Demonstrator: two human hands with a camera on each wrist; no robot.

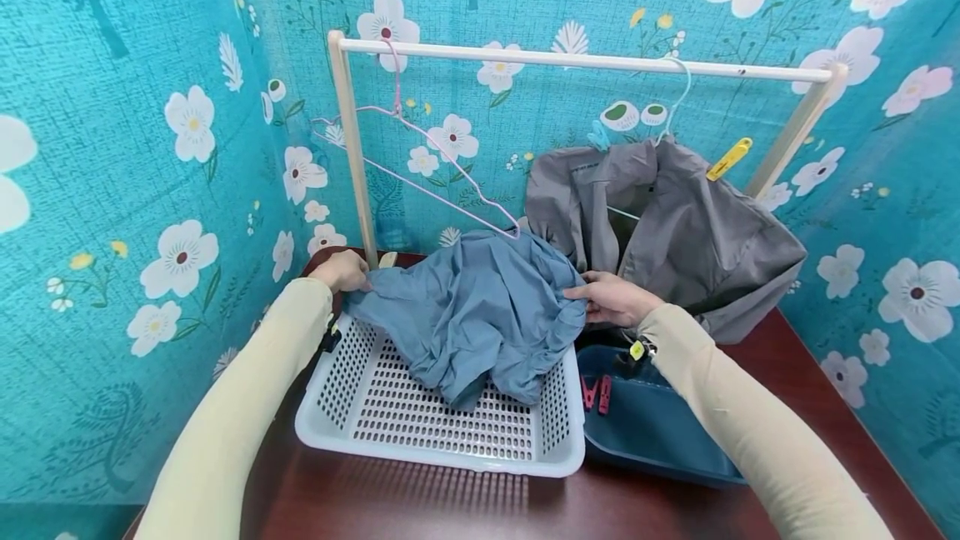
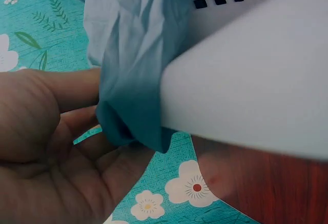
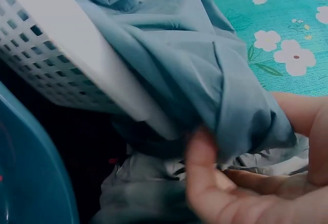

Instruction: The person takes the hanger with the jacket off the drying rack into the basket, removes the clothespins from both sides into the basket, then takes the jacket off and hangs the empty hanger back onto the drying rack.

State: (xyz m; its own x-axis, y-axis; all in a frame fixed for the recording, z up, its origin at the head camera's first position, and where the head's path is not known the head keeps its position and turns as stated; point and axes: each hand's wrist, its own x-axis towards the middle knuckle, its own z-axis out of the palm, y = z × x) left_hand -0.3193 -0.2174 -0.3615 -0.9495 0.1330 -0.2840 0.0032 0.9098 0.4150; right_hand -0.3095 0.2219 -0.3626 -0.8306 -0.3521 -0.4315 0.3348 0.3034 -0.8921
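A crumpled blue garment (image 1: pixel 480 307) lies spread across the back of a white perforated basket (image 1: pixel 442 461) and drapes down into it. My left hand (image 1: pixel 343 271) grips the garment's left end by the basket's back left corner. In the left wrist view, thumb and fingers (image 2: pixel 77 88) pinch the cloth's (image 2: pixel 136 90) hanging edge just outside the rim. On the other side, my right hand (image 1: pixel 618 297) pinches the garment's right edge. The right wrist view has the cloth (image 3: pixel 241 101) folded between thumb and fingers (image 3: pixel 202 178). The garment's exact kind is hidden by its folds.
Above stands a wooden rack with a white rail (image 1: pixel 525 54). An unloaded pink hanger (image 1: pixel 450 161) hangs left; a grey jacket (image 1: pixel 675 223) hangs right with a yellow clip (image 1: pixel 729 159). A dark blue tub (image 1: pixel 660 432) holds red clothespins (image 1: pixel 604 395).
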